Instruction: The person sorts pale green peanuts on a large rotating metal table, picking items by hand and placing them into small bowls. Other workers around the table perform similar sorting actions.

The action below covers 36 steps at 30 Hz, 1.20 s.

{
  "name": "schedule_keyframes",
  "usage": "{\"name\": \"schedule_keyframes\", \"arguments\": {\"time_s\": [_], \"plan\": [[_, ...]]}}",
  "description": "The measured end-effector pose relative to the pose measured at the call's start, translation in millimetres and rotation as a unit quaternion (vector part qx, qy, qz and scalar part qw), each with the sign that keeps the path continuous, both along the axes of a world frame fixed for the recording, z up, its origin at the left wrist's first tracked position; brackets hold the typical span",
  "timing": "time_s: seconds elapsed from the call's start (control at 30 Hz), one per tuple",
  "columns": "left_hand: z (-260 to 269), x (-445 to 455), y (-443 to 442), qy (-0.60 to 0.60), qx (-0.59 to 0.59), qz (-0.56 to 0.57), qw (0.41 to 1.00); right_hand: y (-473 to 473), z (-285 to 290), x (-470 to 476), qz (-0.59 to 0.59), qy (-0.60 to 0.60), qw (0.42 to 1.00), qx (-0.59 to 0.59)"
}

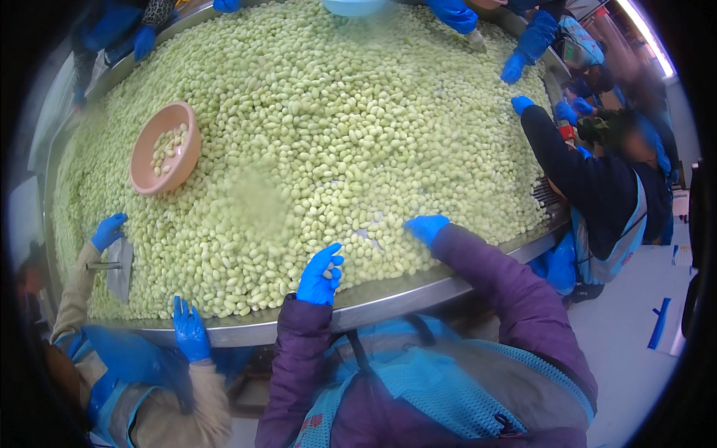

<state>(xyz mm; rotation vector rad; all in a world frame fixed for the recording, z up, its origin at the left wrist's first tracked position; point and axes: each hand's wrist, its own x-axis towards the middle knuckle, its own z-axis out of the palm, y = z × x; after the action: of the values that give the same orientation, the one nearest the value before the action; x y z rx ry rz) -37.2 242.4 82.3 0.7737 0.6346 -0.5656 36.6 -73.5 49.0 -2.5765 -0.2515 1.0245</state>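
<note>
A thick layer of small oval pale-green fruits (347,129) covers the wide metal table before me. My left hand (320,275), in a blue glove, is raised over the near edge of the layer. Its index finger points outward and the other fingers curl, with a pale piece showing between them. Farther right, my right hand (428,228), gloved the same way, rests fingertips down among the fruits; its fingers are partly hidden, and I cannot see whether it grips one. Between my hands the layer thins and bits of the table's surface (367,234) show through.
A pink plastic bowl (192,147) with several fruits sits tilted on the layer. At the left, a metal plate with a handle (119,271) stands beside a co-worker's gloved hand (109,231). Other co-workers' hands (512,68) reach in. The table's raised metal rim (392,305) curves before me.
</note>
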Motion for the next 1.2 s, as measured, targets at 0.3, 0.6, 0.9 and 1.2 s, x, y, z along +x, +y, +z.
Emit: {"name": "schedule_keyframes", "arguments": {"time_s": [0.3, 0.6, 0.9, 1.2], "plan": [[5, 1, -1, 0.017, -0.003, -0.009, 1.0, 4, -20, 21, 0.211, -0.001, 0.973, -0.094], [5, -2, -14, 0.009, -0.002, -0.059, 0.998, 42, 24, 24, 0.104, -0.049, 0.99, -0.077], [3, -6, -11, -0.012, -0.062, -0.01, 0.998, 114, 84, 1, -0.071, -0.058, 0.958, 0.273], [22, -2, 23, -0.012, -0.141, 0.077, 0.987, 38, -13, 10, 0.436, -0.138, 0.888, 0.041]]}}
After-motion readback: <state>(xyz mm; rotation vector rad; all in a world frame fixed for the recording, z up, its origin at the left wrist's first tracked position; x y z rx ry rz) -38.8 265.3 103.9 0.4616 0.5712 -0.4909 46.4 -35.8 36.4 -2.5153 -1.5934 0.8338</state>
